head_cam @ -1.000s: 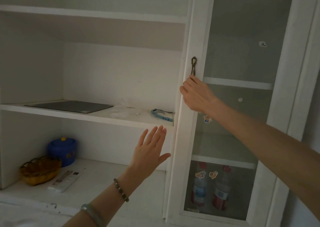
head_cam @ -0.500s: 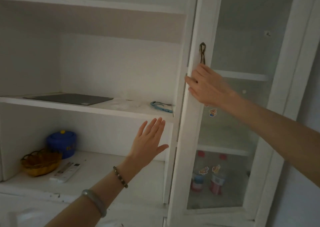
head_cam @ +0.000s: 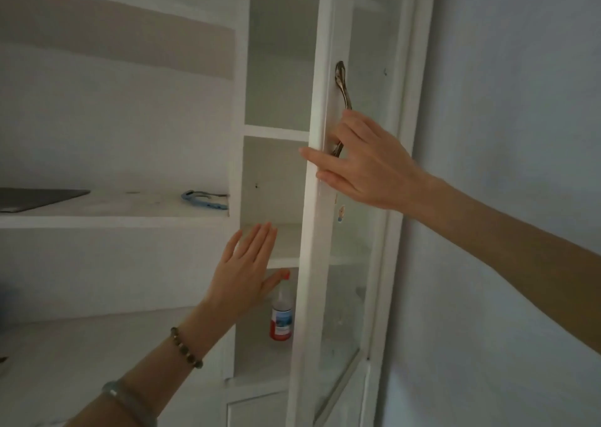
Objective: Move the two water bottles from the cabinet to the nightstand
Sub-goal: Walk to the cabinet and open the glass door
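The right hand (head_cam: 364, 163) grasps the door (head_cam: 312, 198) at centre frame, fingers wrapped around its edge and the lower end of the handle (head_cam: 343, 91); the door stands swung out, edge-on to the camera. The left hand (head_cam: 242, 270) is spread flat and holds nothing, hovering at the mouth of the cabinet (head_cam: 276, 68) just above one bottle (head_cam: 281, 316), which stands upright on the lowest shelf, lower centre. The second bottle is not visible; it is probably hidden behind the door frame. The main risk is reaching in blind: the left thumb is near the red cap, and a careless sweep could tip the narrow bottle, likely knocking over its hidden neighbour. If the right hand lets go, the door might swing back onto the left wrist.
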`<state>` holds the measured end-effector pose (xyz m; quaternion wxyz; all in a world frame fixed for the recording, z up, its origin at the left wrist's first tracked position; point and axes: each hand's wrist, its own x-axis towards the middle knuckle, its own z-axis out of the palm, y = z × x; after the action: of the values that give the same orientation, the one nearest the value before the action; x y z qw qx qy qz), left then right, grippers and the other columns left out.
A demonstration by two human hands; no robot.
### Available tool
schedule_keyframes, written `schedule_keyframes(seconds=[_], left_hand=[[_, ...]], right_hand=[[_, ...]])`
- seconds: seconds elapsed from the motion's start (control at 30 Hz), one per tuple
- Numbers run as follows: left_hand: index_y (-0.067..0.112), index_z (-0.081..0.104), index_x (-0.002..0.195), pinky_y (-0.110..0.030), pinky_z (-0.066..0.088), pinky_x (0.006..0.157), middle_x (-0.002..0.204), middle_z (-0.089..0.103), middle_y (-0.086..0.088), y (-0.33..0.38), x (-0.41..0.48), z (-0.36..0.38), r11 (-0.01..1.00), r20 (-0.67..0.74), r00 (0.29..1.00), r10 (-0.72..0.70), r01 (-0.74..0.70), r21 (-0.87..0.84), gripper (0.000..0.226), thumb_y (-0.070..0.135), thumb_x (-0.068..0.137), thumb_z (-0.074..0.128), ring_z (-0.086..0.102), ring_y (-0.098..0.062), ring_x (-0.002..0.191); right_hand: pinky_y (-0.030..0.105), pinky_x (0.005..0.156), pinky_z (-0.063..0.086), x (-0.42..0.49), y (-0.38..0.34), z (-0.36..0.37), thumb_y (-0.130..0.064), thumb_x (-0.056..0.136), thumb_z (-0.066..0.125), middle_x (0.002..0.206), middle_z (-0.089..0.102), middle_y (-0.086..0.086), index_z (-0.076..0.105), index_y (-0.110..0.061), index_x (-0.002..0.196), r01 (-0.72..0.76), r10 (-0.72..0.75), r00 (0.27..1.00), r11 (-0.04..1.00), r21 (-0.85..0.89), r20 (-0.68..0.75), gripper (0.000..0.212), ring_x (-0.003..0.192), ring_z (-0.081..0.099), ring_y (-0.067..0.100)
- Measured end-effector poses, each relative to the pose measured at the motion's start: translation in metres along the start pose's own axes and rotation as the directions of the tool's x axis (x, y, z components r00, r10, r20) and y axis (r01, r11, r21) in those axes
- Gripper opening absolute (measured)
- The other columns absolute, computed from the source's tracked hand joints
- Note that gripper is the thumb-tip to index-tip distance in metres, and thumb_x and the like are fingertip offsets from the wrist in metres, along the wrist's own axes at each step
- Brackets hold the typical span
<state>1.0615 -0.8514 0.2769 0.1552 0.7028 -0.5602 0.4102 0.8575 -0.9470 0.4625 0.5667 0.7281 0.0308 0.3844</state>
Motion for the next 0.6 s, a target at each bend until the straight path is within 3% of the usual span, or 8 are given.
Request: schedule_keyframes(seconds=[0.33, 0.47, 0.6], left_hand=[[0.001, 0.033, 0.137, -0.053, 0.021, 0.106, 0.142, 0.039, -0.017, 0.091, 0.041, -0.011, 0.974, -0.100, 0.982, 0.161, -0.175, -0.145, 0.069, 0.053, 0.093, 0.020, 0.038, -0.030, 0.130], [0.002, 0.031, 0.138, -0.051, 0.022, 0.109, 0.143, 0.038, -0.017, 0.121, 0.056, -0.016, 0.957, -0.127, 0.975, 0.181, -0.204, -0.205, 0.071, 0.054, 0.094, 0.012, 0.036, -0.031, 0.131], [0.003, 0.027, 0.141, -0.049, 0.023, 0.110, 0.146, 0.032, -0.016, 0.155, 0.073, -0.011, 0.948, -0.139, 0.976, 0.167, -0.198, -0.251, 0.072, 0.056, 0.092, 0.018, 0.030, -0.030, 0.135]], right_hand=[[0.047, 0.100, 0.035, -0.092, 0.044, -0.060, -0.032, 0.099, 0.037, 0.096, 0.058, 0.024, 0.052, -0.008, 0.124, -0.120, 0.116, 0.987, 0.992, 0.028, 0.114, 0.038, 0.095, 0.051, 0.038], [0.045, 0.105, 0.029, -0.135, 0.056, -0.075, -0.036, 0.099, 0.036, 0.116, 0.051, 0.026, 0.047, -0.011, 0.128, -0.232, 0.227, 0.956, 0.973, 0.001, 0.187, 0.039, 0.112, 0.043, 0.038], [0.050, 0.111, 0.025, -0.173, 0.072, -0.095, -0.040, 0.098, 0.038, 0.141, 0.025, 0.020, 0.047, -0.017, 0.131, -0.287, 0.308, 0.928, 0.950, -0.125, 0.211, 0.042, 0.131, 0.029, 0.039]])
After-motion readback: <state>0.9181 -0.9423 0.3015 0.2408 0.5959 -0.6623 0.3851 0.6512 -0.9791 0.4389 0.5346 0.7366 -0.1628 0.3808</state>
